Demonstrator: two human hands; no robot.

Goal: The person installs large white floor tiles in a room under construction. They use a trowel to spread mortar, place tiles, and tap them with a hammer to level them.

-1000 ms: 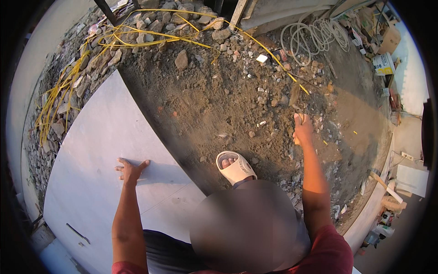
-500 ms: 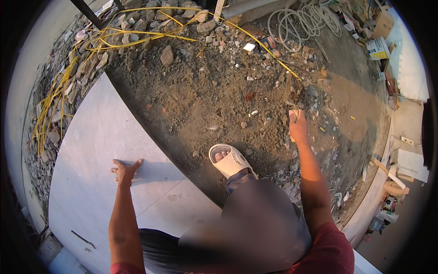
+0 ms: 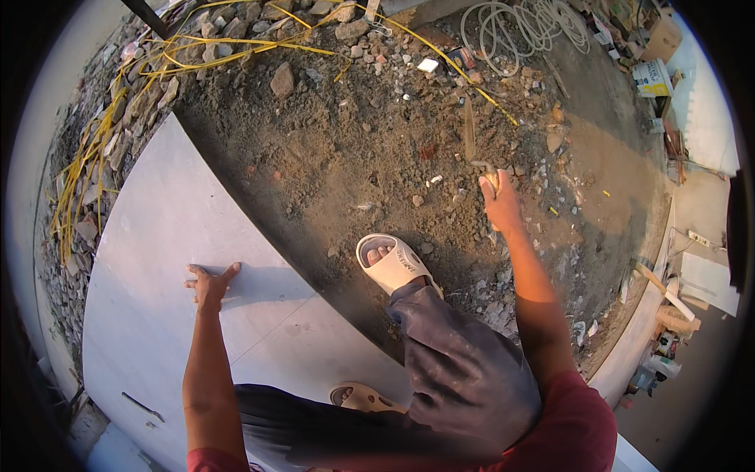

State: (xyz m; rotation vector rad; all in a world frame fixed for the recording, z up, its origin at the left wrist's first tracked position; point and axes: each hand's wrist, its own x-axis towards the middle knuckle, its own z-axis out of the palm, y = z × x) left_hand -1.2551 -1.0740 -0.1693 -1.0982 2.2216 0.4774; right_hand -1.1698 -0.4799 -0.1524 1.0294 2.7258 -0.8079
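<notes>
While the left hand (image 3: 209, 289) lies on a pale slab (image 3: 169, 228) with its fingers spread and nothing in their hold, the right hand (image 3: 502, 203) has its fingers curled closed around a trowel (image 3: 470, 140) by its handle. The blade points ahead of those fingers, away from the person, over loose soil (image 3: 330, 141) (whether it touches, I cannot tell). A sandal (image 3: 397, 270) stands between the hands, near the slab's edge.

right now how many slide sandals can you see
2: one front sandal on the dirt, right of the pale slab; a rear sandal on the slab, partly hidden by the trousers.
</notes>
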